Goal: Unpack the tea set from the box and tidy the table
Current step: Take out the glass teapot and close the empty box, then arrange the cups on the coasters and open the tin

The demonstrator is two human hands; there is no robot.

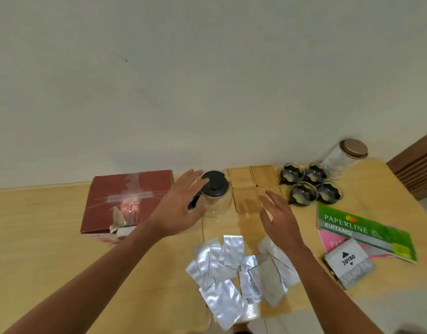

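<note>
Silver packets (234,273) lie scattered on the table (51,249) nearest the camera. Beyond them the left hand (181,208), fingers spread, reaches beside the glass teapot (216,195); the right hand (279,220) hovers open over the wooden coasters (253,182). Red box (128,201) sits left, four cups (311,184) right.

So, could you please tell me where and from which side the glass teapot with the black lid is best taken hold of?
Probably by its black handle, which juts from the glass teapot toward the red box, so come in from the left, where the open left hand is. The pot stands upright and its glass wall is round and smooth, a poorer grip; the lid might lift off.
</note>
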